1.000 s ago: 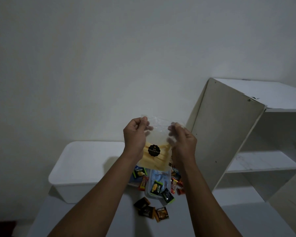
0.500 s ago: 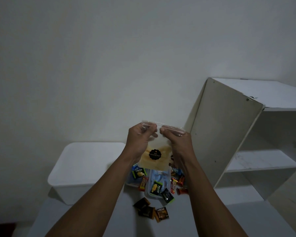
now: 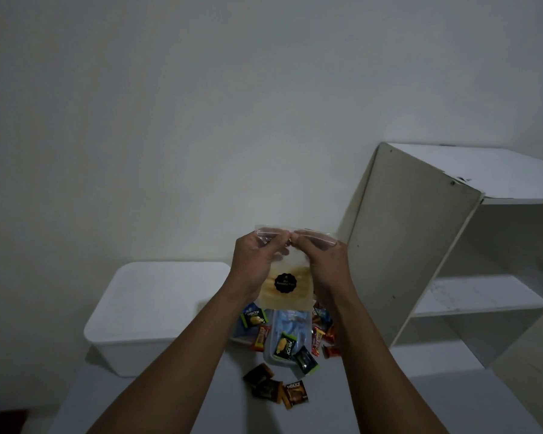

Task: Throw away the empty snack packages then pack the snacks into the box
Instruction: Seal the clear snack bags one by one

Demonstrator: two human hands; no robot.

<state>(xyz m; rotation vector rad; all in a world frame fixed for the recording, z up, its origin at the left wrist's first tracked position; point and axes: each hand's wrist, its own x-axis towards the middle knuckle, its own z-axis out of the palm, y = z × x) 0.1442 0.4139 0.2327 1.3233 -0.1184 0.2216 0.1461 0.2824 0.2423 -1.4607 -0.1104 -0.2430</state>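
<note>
Both hands up: left hand (image 3: 254, 261) and right hand (image 3: 322, 264) each pinch the top seal of one clear snack bag (image 3: 284, 285), hanging upright, long axis vertical, above scattered small snack packets (image 3: 285, 346). One white box (image 3: 157, 311) left.

both arms stretched out and raised, left hand (image 3: 254, 261) and right hand (image 3: 322, 261) pinched shut side by side, fingertips nearly touching up top
</note>
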